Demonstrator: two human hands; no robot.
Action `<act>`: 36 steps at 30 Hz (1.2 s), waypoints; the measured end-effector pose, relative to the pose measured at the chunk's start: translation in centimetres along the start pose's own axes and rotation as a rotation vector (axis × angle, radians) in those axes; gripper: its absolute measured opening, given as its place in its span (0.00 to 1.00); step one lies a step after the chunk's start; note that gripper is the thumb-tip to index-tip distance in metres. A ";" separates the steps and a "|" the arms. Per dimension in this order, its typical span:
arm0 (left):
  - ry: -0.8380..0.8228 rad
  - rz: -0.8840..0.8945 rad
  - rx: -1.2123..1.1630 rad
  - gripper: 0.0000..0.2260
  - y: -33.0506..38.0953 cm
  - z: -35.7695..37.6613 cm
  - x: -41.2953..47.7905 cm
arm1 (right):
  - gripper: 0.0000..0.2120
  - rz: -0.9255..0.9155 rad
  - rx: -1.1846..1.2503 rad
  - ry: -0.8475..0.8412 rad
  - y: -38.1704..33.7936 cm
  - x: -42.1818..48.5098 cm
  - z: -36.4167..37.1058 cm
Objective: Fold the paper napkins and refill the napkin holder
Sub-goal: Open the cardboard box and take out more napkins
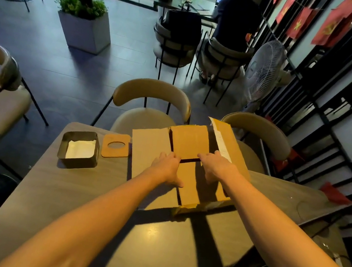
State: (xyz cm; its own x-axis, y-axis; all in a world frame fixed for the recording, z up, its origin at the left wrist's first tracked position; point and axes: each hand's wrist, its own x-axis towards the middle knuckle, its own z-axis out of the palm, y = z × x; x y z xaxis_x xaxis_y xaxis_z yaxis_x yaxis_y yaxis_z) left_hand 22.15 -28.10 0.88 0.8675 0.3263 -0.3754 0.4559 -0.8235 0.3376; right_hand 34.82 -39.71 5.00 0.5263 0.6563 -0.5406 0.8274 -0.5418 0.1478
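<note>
Reaching forward over the table (84, 190), both bare arms stretched to a cardboard box (189, 158) that sat near the far edge. The left hand (166, 166) lay palm down on the near flap, its fingers spread flat and curled slightly over the flap's far edge, pressing rather than clasping. The right hand (214, 167) rested on the flap's right part, fingers bent downward at the dark gap between the flaps; whether they gripped an edge could not be told. The far flap (190, 141) lay nearly level, the left flap (148, 152) was folded out flat on the table, and the right flap (226, 138) stood tilted up with a white strip along its inner edge. What the box held was hidden. To the left of the box, well apart from the hands, the dark square holder (79, 149) stood open on the table with white napkins (81, 149) lying inside, below its rim. Its lid (116, 146), a tan plate with an oval hole, lay flat between holder and box, just beside the left flap. Two beige chairs (152, 104) stood behind the table, and farther back a person (233, 20) sat at another table beside a white fan (262, 70).
</note>
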 end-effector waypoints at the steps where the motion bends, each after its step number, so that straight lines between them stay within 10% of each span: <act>1: -0.007 -0.001 0.012 0.39 0.3 0.2 0.3 | 0.30 0.006 -0.038 -0.010 0.0 0.1 0.2; 12: -0.161 -0.118 0.012 0.35 2.4 1.1 1.2 | 0.38 -0.048 -0.077 -0.036 3.1 -0.2 1.9; 19: -0.221 -0.133 -0.032 0.43 2.0 0.9 0.9 | 0.61 -0.126 0.079 -0.215 4.3 1.0 1.5; 36: 0.271 0.240 -0.009 0.20 1.6 -5.2 -1.8 | 0.26 -0.258 -0.071 0.446 5.4 -3.4 -1.9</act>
State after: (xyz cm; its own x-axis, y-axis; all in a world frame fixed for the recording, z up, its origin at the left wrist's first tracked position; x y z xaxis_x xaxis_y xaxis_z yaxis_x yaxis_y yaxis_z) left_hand 22.37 -27.63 6.59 0.9707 0.2365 -0.0424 0.2336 -0.8878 0.3965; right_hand 37.86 -43.92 9.20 0.3227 0.9322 -0.1641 0.9444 -0.3057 0.1207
